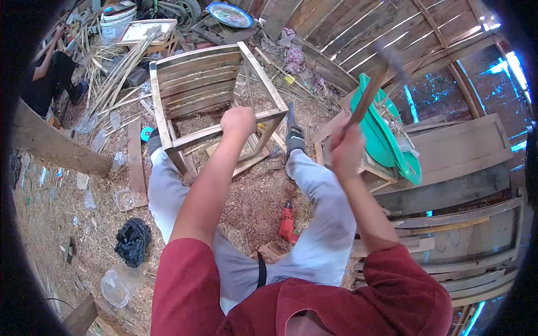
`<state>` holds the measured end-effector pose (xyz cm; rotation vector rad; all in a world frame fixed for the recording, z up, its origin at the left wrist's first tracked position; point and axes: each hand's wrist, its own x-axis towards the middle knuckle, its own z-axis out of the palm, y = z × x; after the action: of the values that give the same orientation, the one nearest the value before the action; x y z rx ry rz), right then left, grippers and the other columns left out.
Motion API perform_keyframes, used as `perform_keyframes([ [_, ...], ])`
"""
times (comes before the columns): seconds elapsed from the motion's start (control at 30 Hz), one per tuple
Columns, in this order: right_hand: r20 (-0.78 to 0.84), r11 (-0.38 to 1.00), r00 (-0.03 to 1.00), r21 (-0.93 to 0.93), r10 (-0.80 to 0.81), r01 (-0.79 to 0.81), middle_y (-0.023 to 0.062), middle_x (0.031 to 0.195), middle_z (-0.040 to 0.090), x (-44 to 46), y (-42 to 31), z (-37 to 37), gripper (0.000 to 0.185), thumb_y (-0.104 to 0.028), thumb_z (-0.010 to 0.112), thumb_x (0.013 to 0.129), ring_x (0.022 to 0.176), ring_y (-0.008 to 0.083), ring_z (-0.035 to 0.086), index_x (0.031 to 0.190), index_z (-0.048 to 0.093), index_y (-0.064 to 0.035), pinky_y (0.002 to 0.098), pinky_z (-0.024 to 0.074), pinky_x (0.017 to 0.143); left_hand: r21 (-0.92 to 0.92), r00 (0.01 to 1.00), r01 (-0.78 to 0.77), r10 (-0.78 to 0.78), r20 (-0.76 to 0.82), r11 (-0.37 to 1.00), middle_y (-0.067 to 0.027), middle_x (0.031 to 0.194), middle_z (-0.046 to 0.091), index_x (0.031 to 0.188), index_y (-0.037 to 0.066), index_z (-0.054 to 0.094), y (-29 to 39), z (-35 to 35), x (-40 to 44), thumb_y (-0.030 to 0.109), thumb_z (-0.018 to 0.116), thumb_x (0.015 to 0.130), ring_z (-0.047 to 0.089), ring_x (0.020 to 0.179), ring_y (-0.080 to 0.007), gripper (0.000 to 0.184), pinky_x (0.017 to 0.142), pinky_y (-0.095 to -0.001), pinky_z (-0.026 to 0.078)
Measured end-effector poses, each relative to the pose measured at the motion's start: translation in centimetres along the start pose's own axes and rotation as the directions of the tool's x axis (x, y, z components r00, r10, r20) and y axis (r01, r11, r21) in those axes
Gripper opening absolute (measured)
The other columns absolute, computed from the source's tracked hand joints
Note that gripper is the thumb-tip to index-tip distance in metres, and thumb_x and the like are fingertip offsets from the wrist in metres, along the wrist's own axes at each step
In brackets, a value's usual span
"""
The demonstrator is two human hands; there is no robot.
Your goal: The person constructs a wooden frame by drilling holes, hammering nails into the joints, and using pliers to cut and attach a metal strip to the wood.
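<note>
A slatted wooden furniture frame (199, 134), resembling a chair's, stands on the floor between my feet. My left hand (238, 121) is closed over its near rail, knuckles up. Raised at the right, my right hand (347, 150) grips the handle of a hammer (367, 96). The hammer's head is up and away from the frame, blurred by motion. Wood shavings lie around the frame, and my feet are on either side of it.
A red power drill (287, 224) lies between my legs. Green plastic chairs (378, 134) stand at right beside stacked wooden panels (454, 151). A black plastic bag (133, 242), a tape measure (147, 134) and wood strips (126, 70) lie at left. Another person (53, 78) is at far left.
</note>
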<state>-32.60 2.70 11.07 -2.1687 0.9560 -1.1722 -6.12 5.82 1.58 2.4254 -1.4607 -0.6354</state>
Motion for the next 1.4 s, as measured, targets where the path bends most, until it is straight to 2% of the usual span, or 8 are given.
perform_keyframes([
  [0.03,-0.007,0.831,0.934,-0.459,-0.357,0.314,0.0095,0.065,0.059,-2.4,5.5,0.9,0.054,-0.046,0.046,0.108,0.062,0.0292,0.057,0.081,0.062,-0.0012,0.045,0.0437,0.062,-0.011,1.0,-0.001,0.001,-0.009,1.0,-0.0186,0.114,0.075,0.107,0.005,0.078,-0.2,0.7,0.4,0.014,0.062,0.087,0.074,0.106,-0.0347,0.027,0.089,-0.0451,0.06],
  [0.1,0.396,0.824,0.77,-0.491,0.5,-0.282,0.0158,0.074,0.068,-4.5,5.9,1.6,0.059,-0.049,0.046,0.107,0.071,0.0367,0.063,0.087,0.064,0.0032,0.0512,0.0456,0.07,-0.004,1.0,0.004,-0.004,-0.025,1.0,-0.0185,0.113,0.075,0.106,0.005,0.078,-0.4,0.8,0.5,0.014,0.063,0.087,0.074,0.105,-0.0346,0.026,0.089,-0.045,0.06],
  [0.4,0.163,0.931,0.948,0.201,0.274,-0.304,0.0121,0.067,0.061,2.6,-4.1,-1.4,0.064,-0.049,0.042,0.109,0.06,0.0209,0.056,0.075,0.06,0.0025,0.0396,0.044,0.058,0.002,1.0,0.015,-0.015,-0.016,1.0,-0.0192,0.112,0.075,0.105,0.006,0.079,0.1,0.3,0.2,0.016,0.064,0.086,0.074,0.104,-0.0362,0.026,0.089,-0.0453,0.06],
  [0.53,0.405,0.781,0.682,-0.455,0.61,-0.428,0.0066,0.063,0.052,-3.4,6.5,1.9,0.066,-0.052,0.041,0.109,0.057,0.0173,0.051,0.068,0.055,-0.0023,0.0402,0.0419,0.056,0.003,1.0,0.013,-0.013,-0.015,1.0,-0.0191,0.113,0.075,0.108,0.006,0.078,0.0,0.9,0.2,0.016,0.064,0.086,0.074,0.104,-0.0357,0.028,0.089,-0.0453,0.06],
  [0.9,0.025,0.998,0.998,-0.014,-0.059,0.059,0.0049,0.058,0.046,-0.1,2.1,1.8,0.058,-0.05,0.041,0.109,0.051,0.0195,0.048,0.072,0.051,-0.0065,0.0383,0.0379,0.049,0.008,1.0,0.013,-0.014,0.014,1.0,-0.0199,0.115,0.074,0.109,0.006,0.078,0.2,-0.4,-0.2,0.016,0.063,0.087,0.073,0.106,-0.0356,0.028,0.09,-0.0451,0.06],
  [1.03,0.358,0.639,0.537,-0.299,0.764,-0.709,0.0036,0.056,0.041,-3.1,4.1,0.4,0.058,-0.05,0.037,0.11,0.044,0.0155,0.041,0.07,0.048,-0.0094,0.0333,0.0325,0.042,0.03,1.0,-0.015,0.015,-0.025,0.999,-0.0212,0.113,0.074,0.107,0.004,0.078,-0.1,0.5,0.3,0.016,0.063,0.087,0.073,0.106,-0.0361,0.028,0.089,-0.0457,0.06],
  [1.13,0.242,0.956,0.935,-0.201,0.258,-0.212,-0.0034,0.055,0.038,-0.1,2.0,-0.3,0.057,-0.05,0.035,0.11,0.042,0.0099,0.035,0.068,0.044,-0.0136,0.0272,0.0276,0.04,0.062,1.0,0.005,-0.005,0.009,0.998,-0.0171,0.117,0.074,0.111,0.006,0.078,0.5,-0.1,0.1,0.015,0.062,0.089,0.074,0.107,-0.0333,0.028,0.089,-0.0437,0.06],
  [1.4,0.242,0.921,0.921,-0.321,0.305,-0.221,0.0103,0.066,0.057,-2.5,3.0,1.5,0.06,-0.047,0.04,0.109,0.073,0.019,0.06,0.073,0.06,-0.0035,0.0344,0.0497,0.069,0.066,1.0,-0.004,0.003,0.018,0.998,-0.0174,0.116,0.075,0.11,0.007,0.078,0.2,-0.1,-0.1,0.015,0.063,0.088,0.074,0.106,-0.0332,0.028,0.089,-0.0427,0.06],
])
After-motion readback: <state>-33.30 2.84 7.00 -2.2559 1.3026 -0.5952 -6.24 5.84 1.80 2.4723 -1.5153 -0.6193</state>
